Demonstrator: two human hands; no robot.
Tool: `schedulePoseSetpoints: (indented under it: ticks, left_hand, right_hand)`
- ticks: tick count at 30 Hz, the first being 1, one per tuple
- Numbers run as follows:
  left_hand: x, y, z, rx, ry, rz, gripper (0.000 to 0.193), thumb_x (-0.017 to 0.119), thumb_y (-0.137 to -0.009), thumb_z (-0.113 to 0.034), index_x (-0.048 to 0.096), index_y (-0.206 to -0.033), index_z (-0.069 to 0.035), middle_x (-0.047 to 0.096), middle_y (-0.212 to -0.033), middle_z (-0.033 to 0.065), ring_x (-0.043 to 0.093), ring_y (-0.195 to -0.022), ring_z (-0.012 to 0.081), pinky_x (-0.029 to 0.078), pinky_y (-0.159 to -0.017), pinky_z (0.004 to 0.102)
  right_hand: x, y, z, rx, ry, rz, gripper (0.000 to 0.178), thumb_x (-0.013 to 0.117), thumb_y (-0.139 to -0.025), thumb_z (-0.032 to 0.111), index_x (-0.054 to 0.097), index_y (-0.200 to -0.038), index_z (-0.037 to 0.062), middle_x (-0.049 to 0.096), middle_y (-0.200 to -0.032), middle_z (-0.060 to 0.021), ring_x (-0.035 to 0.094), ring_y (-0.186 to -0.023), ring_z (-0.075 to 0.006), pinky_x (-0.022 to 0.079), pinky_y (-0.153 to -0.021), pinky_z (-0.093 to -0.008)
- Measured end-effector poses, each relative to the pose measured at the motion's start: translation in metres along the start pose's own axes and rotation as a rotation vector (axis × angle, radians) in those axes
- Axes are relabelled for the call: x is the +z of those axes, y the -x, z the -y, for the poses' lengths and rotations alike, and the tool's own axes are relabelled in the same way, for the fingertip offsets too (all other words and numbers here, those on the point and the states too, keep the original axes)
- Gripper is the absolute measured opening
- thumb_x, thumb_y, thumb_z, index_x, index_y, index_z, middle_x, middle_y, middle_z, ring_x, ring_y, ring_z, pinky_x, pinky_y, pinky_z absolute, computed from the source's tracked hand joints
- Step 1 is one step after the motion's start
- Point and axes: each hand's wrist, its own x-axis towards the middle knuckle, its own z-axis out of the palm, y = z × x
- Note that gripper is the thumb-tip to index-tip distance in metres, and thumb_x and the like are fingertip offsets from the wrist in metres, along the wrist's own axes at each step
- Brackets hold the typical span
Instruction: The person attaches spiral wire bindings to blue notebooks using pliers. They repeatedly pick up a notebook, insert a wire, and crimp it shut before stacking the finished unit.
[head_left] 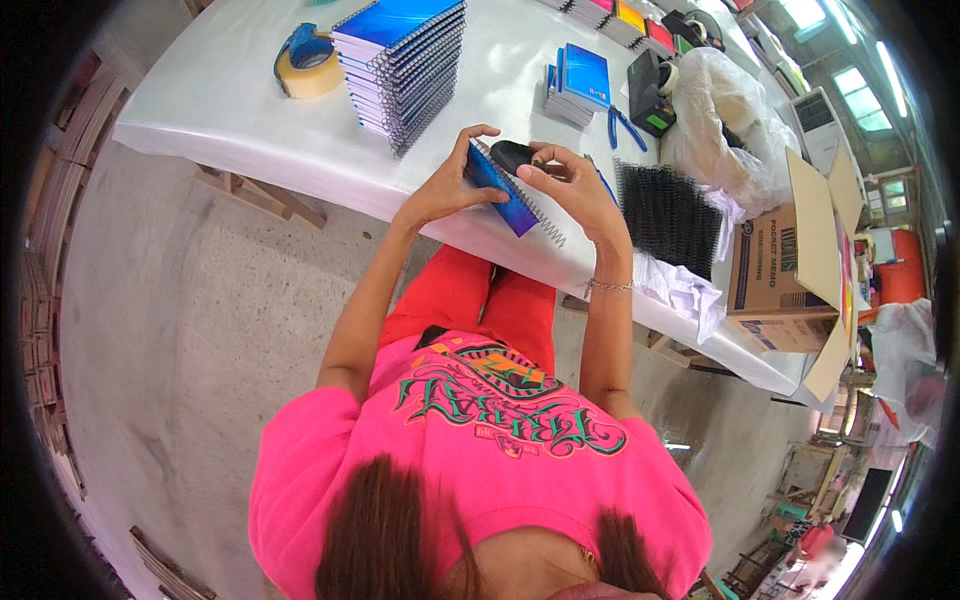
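Observation:
My left hand (447, 190) holds a small blue spiral notebook (515, 213) at a tilt over the table's near edge, fingers on its far side and thumb across the cover. A wire coil (548, 229) runs along the notebook's edge and sticks out past its lower end. My right hand (575, 190) is bent close to that coil. Its thumb and forefinger close on a black rounded object (513, 156), whose kind I cannot make out. Beyond my left hand rises a tall stack of blue spiral notebooks (425, 90).
A tape dispenser (306, 65) sits left of the stack. Farther right are small blue notebooks (583, 80), blue-handled pliers (625, 128), a black device (650, 92), a plastic bag (725, 110), a bundle of black coils (668, 212), crumpled paper (685, 290) and an opened carton (775, 265).

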Motion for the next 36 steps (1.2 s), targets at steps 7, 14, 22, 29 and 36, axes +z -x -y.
schedulePoseSetpoints:
  ticks: [7, 14, 22, 29, 36]
  left_hand:
    - [0.014, -0.003, 0.0, -0.025, 0.031, -0.168, 0.074, 0.081, -0.079, -0.022, 0.037, -0.137, -0.01, 0.052, -0.117, 0.0118, 0.052, -0.107, 0.0231, 0.04, -0.097, 0.0356]
    - [0.047, 0.009, 0.003, 0.092, -0.022, -0.556, 0.039, 0.059, -0.097, -0.02, 0.043, -0.127, -0.002, 0.049, -0.123, 0.0134, 0.047, -0.114, 0.0246, 0.036, -0.099, 0.0347]
    - [0.034, 0.011, -0.01, 0.034, -0.135, -0.498, 0.028, 0.059, -0.097, -0.025, 0.056, -0.112, -0.001, 0.057, -0.104, 0.0124, 0.053, -0.094, 0.0229, 0.042, -0.088, 0.0333]
    - [0.024, 0.017, -0.016, 0.038, -0.18, -0.451, 0.025, 0.067, -0.093, -0.02, 0.061, -0.109, -0.003, 0.06, -0.09, 0.0036, 0.051, -0.08, 0.0093, 0.042, -0.072, 0.0245]
    - [0.023, 0.015, -0.021, 0.019, -0.157, -0.446, 0.019, 0.069, -0.091, -0.014, 0.065, -0.107, -0.003, 0.063, -0.081, 0.001, 0.05, -0.069, 0.0047, 0.041, -0.062, 0.021]
  right_hand:
    - [-0.013, -0.036, -0.043, -0.317, 0.42, -0.344, 0.045, 0.079, -0.079, 0.033, 0.062, -0.105, 0.0014, 0.063, -0.11, -0.0163, 0.06, -0.106, -0.0284, 0.047, -0.091, -0.0384]
    - [-0.031, 0.02, -0.073, 0.269, 0.914, -0.568, 0.062, 0.074, -0.082, 0.04, 0.053, -0.132, 0.0099, 0.05, -0.129, -0.0233, 0.043, -0.124, -0.04, 0.031, -0.102, -0.0555]
    - [-0.029, 0.021, -0.096, -0.033, 0.814, -0.739, 0.064, 0.064, -0.087, 0.026, 0.04, -0.142, 0.0064, 0.045, -0.125, -0.0255, 0.042, -0.117, -0.0408, 0.03, -0.102, -0.0527]
    - [-0.011, 0.045, -0.034, -0.224, 0.462, -0.888, 0.055, 0.058, -0.091, 0.015, 0.041, -0.141, 0.0015, 0.045, -0.114, -0.0191, 0.049, -0.099, -0.0267, 0.041, -0.089, -0.035]
    - [0.06, 0.06, -0.006, -0.286, 0.378, -0.563, 0.065, 0.073, -0.077, 0.011, 0.049, -0.137, 0.0049, 0.047, -0.113, -0.015, 0.052, -0.093, -0.024, 0.047, -0.079, -0.0339]
